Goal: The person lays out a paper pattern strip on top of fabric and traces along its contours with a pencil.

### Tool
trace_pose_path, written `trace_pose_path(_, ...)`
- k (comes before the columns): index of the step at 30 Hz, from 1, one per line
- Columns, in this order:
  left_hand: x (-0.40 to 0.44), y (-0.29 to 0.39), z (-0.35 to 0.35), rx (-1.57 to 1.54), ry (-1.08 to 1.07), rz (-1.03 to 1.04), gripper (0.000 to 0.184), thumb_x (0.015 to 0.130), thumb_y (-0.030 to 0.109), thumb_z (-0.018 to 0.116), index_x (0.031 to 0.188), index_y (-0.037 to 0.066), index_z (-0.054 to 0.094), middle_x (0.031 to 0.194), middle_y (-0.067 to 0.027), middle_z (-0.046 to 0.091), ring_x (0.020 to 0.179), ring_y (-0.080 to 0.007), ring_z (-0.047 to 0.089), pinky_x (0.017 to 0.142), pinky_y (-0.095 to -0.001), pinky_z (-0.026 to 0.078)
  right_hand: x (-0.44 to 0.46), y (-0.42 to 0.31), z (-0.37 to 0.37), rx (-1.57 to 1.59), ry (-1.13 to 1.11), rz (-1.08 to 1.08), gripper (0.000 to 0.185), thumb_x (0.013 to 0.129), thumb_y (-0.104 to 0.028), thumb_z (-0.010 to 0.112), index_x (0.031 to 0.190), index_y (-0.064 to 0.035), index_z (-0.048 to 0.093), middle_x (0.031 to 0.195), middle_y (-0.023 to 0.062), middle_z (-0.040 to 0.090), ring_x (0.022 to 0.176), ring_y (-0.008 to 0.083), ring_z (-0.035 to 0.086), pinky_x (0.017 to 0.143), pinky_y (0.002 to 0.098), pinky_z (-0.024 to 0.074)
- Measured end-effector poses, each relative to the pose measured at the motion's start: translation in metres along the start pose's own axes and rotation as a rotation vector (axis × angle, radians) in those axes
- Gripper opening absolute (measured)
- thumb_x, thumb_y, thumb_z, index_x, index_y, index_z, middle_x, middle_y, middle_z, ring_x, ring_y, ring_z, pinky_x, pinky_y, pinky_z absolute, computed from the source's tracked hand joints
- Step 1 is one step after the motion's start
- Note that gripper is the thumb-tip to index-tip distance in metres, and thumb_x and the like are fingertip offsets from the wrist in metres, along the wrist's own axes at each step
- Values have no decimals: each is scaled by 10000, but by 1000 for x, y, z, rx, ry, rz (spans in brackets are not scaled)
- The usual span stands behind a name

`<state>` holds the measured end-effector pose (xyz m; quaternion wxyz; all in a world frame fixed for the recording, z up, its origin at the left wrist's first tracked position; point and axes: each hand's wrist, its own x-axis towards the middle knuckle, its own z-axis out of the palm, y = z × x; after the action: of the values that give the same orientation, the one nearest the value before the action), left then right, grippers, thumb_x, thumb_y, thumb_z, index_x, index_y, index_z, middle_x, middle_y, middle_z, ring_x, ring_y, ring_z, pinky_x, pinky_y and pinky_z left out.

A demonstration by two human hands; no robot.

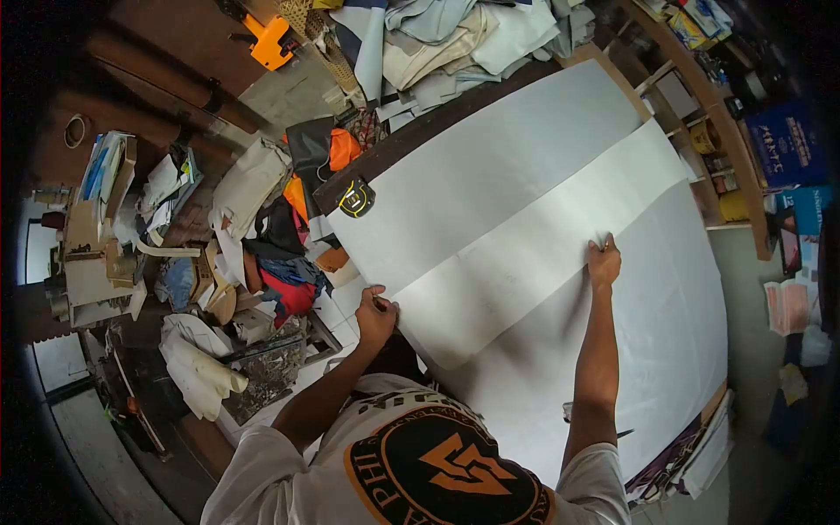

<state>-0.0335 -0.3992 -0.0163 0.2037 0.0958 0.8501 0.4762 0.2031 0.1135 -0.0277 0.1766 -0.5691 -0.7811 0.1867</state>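
- Strip [525, 249]: lies diagonally over the sheet [674, 280] on the counter [420, 133], its left end at the counter's left edge.
- Left hand [377, 318]: fingers curled beside the strip's left end; cannot tell whether they grasp it.
- Right hand [604, 261]: fingers bent, tips at the strip's near edge; grasp cannot be confirmed.
- Tape measure [356, 199]: near the counter's far left corner.

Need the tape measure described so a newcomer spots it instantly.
Find the big pale sheet spread in the middle of the picture. Go to its corner above the left hand, where the tape measure lies. It's compact, black and trimmed in yellow, unlike the plain sheet or the crumpled clutter beyond.
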Motion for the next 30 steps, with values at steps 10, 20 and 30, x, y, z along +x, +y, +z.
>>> trace_pose_path(10, -2, -27, 0, 72, 66, 70, 485, 763, 20, 730, 1218, 76, 573, 707, -75, 637, 643, -185, 635, 626, -355, 537, -12, 29, 16, 36, -32, -104, 516, 888, -284, 758, 1288, 25, 655, 945, 212, 715, 842, 365, 707, 784, 450, 559)
trace_pose_path(20, -1, -16, -7, 36, 9, 189, 480, 760, -29, 750, 1199, 38, 569, 781, -52, 597, 683, -150, 579, 655, -316, 505, 51, -24, -35, -166, -60, 281, 672, 925, -365, 662, 1536, -133, 510, 1296, 244, 636, 1003, 407, 723, 856, 494, 599)
trace_pose_path(30, 2, -24, -17, 163, -154, 70, 623, 840, -30, 790, 1395, 12, 510, 979, -127, 638, 830, -234, 639, 756, -358, 565, 241, -2, -65, -218, 44, -82, 739, 891, -154, 633, 1595, -114, 412, 1635, 290, 335, 1178, 380, 688, 925, 465, 611)
